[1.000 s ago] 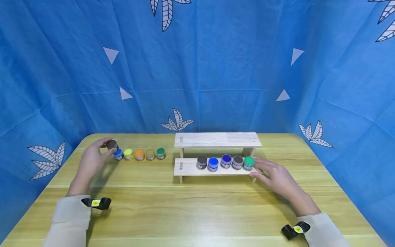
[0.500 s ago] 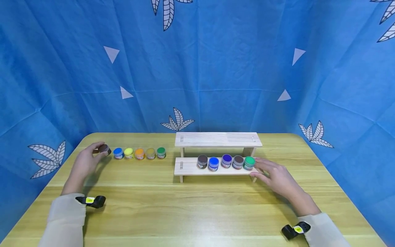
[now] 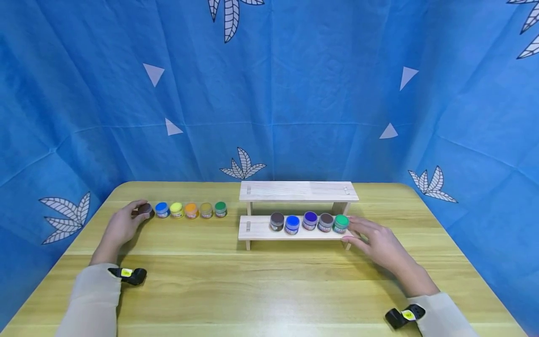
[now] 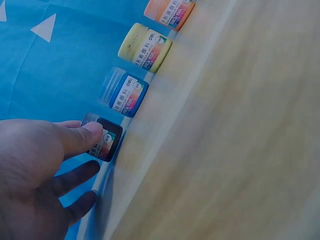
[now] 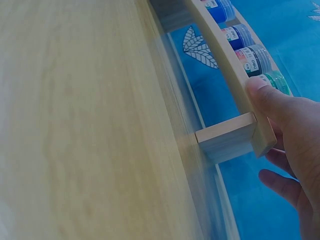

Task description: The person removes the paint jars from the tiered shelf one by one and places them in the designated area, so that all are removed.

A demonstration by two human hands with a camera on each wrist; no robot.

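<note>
My left hand (image 3: 121, 225) pinches a dark brown paint jar (image 4: 111, 142) between thumb and fingers, at the left end of a row on the table. Beside it stand jars with blue (image 3: 162, 209), yellow (image 3: 177, 209), orange (image 3: 191, 210), ochre (image 3: 206, 209) and green (image 3: 221, 208) lids. My right hand (image 3: 376, 238) holds a green paint jar (image 3: 341, 223) at the right end of the wooden rack's lower shelf (image 3: 255, 230). Its thumb lies in front, against the jar and shelf edge; the index finger is behind. The lower fingers are spread in the right wrist view.
On the same shelf stand a dark jar (image 3: 277, 221), a blue jar (image 3: 292, 224), a violet jar (image 3: 309, 220) and a brown jar (image 3: 325, 222). The rack's upper shelf (image 3: 298, 191) is bare. A blue curtain (image 3: 269, 93) hangs behind the wooden table (image 3: 252, 290).
My left hand has carried the dark brown jar from behind the blue one, leftward and down, then slightly right to the row's left end. The right hand has stayed put.
</note>
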